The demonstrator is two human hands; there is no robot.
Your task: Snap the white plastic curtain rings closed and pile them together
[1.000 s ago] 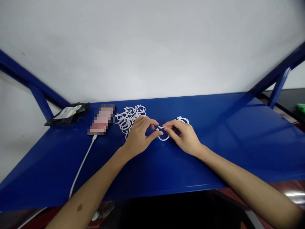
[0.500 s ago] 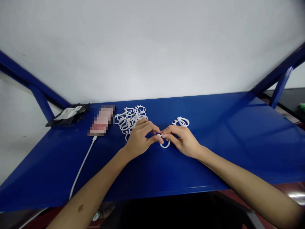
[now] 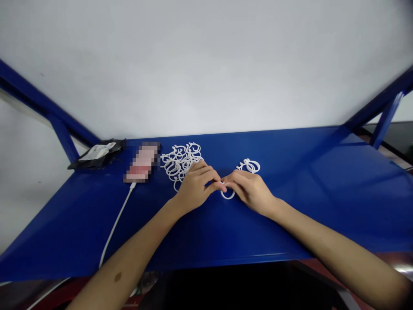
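White ring (image 3: 227, 197) between left hand (image 3: 193, 187) and right hand (image 3: 252, 190)

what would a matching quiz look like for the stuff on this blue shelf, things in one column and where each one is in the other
Things
1. black packet
2. pile of rings
3. single ring
4. cable

Places
A. pinched between the left hand and the right hand
B. far left corner of the shelf
C. just behind the left hand
D. runs from the phone over the near edge

Pairs: 1-B, 2-C, 3-A, 4-D
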